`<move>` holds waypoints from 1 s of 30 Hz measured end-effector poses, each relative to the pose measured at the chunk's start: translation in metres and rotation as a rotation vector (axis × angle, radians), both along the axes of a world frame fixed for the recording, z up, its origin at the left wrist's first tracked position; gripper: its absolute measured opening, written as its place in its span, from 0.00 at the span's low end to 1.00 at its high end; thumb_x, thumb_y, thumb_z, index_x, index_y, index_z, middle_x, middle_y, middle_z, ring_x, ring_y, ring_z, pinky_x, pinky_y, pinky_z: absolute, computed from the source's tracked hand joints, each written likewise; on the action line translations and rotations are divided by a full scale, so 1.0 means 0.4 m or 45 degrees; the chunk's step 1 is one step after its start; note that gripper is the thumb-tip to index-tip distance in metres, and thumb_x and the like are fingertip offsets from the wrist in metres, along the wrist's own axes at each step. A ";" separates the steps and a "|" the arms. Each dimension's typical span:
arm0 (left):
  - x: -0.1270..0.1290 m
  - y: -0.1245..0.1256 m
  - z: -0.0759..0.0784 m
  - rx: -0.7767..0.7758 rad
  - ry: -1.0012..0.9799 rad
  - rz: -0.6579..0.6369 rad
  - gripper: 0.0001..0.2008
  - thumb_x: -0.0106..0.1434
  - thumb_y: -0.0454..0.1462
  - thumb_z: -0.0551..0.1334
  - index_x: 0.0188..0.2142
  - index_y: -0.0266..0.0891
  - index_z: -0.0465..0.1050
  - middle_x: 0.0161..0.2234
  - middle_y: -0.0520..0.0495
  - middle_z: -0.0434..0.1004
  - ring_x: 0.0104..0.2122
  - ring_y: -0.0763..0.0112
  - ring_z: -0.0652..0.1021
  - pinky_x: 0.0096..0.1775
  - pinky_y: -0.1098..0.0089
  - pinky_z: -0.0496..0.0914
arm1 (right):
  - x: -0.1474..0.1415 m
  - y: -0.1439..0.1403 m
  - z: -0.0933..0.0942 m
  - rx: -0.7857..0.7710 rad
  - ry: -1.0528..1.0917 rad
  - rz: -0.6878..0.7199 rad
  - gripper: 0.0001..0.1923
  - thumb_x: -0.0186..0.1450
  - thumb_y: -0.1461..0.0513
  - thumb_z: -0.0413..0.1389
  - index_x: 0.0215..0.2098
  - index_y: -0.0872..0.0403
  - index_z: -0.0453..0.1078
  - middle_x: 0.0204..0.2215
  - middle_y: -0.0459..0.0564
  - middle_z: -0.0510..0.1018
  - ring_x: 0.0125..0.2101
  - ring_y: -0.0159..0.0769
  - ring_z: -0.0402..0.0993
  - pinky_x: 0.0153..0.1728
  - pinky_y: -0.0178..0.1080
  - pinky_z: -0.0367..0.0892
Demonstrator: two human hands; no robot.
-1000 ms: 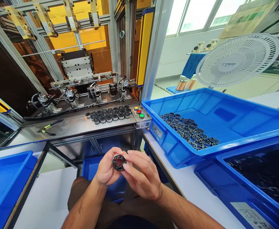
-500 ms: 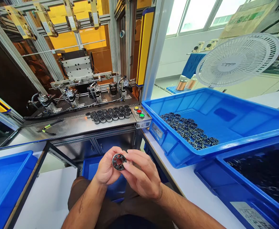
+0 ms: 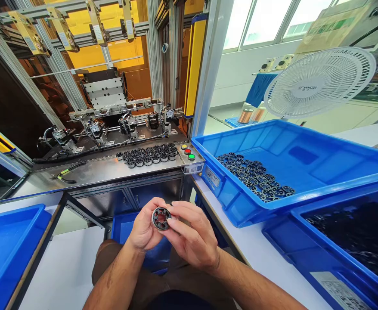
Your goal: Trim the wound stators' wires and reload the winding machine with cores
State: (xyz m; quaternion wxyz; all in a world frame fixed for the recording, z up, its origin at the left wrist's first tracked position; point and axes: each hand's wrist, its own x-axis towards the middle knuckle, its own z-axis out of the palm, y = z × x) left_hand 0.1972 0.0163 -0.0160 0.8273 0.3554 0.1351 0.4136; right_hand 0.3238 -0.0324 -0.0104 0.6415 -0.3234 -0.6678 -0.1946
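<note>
Both hands hold one small round stator core (image 3: 161, 218), a dark metal ring with slots around its inside, in front of my lap. My left hand (image 3: 145, 228) cups it from the left and below. My right hand (image 3: 192, 237) pinches its right rim with thumb and fingertips. Several more such cores (image 3: 148, 154) stand in rows on the steel machine shelf (image 3: 92, 172) ahead. Another batch of cores (image 3: 253, 176) lies in the blue bin (image 3: 240, 215) to my right.
A winding machine (image 3: 111, 112) with fixtures fills the back. Pliers (image 3: 66, 172) lie on the shelf's left, coloured push buttons (image 3: 188, 151) on its right. A second blue bin (image 3: 347, 241) of dark parts sits near right, another blue bin (image 3: 4, 245) at left. A white fan (image 3: 320, 84) stands behind.
The core has turned slightly in my fingers: its reddish inner face shows less and it now looks greyer. Both hands stay in the same place.
</note>
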 end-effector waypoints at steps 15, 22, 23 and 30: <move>0.007 -0.001 0.004 -0.032 0.036 -0.014 0.19 0.55 0.51 0.71 0.32 0.38 0.73 0.25 0.50 0.76 0.30 0.65 0.79 0.36 0.66 0.70 | 0.000 -0.002 -0.022 0.003 -0.012 -0.034 0.09 0.63 0.70 0.61 0.41 0.56 0.72 0.42 0.56 0.78 0.46 0.42 0.77 0.41 0.46 0.81; 0.016 -0.005 0.018 -0.046 0.076 -0.075 0.19 0.55 0.51 0.71 0.31 0.38 0.74 0.23 0.49 0.76 0.29 0.61 0.80 0.36 0.61 0.73 | 0.002 -0.004 -0.031 0.050 -0.074 -0.004 0.12 0.59 0.73 0.62 0.41 0.59 0.74 0.45 0.58 0.76 0.49 0.45 0.77 0.45 0.47 0.80; 0.016 -0.005 0.018 -0.050 0.077 -0.079 0.18 0.55 0.50 0.71 0.31 0.38 0.74 0.23 0.49 0.76 0.29 0.62 0.80 0.36 0.62 0.73 | 0.002 -0.004 -0.031 0.044 -0.079 -0.012 0.11 0.60 0.72 0.62 0.41 0.59 0.73 0.45 0.58 0.76 0.49 0.44 0.77 0.45 0.47 0.80; 0.017 -0.013 0.003 -0.064 0.048 -0.090 0.17 0.58 0.50 0.69 0.32 0.38 0.75 0.23 0.50 0.74 0.28 0.65 0.78 0.34 0.66 0.71 | 0.000 -0.013 -0.015 0.027 -0.030 -0.041 0.07 0.63 0.70 0.61 0.40 0.58 0.73 0.42 0.57 0.77 0.47 0.42 0.77 0.43 0.46 0.81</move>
